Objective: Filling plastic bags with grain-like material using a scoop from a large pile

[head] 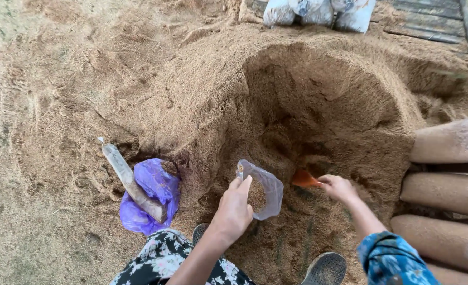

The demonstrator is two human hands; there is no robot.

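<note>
Person crouched at the foot of a large sawdust heap [307, 84], which fills most of the frame and has a hollow dug into its face at centre right.

Left hand [234, 208], lower centre: fingers closed on the rim of a clear plastic bag [263, 190], holding its mouth open and tilted toward the hollow. Some sawdust is already visible inside, low in the bag.

Right hand [338, 187], just right of the bag: closed around the handle of an orange scoop [303, 179], whose blade is buried in loose sawdust at the base of the hollow.

Judgement on technique: the bag mouth should stay wide and close under the scoop, so little spills on transfer. Better to take loose material from the hollow floor than to undercut the steep wall above, which looks likely to slump.

Lower left: a purple plastic bag [149, 195] with a narrow filled clear bag [128, 179] lying across it. Right edge: stacked filled bags [445, 190]. Top centre: white sacks [318, 11].
</note>
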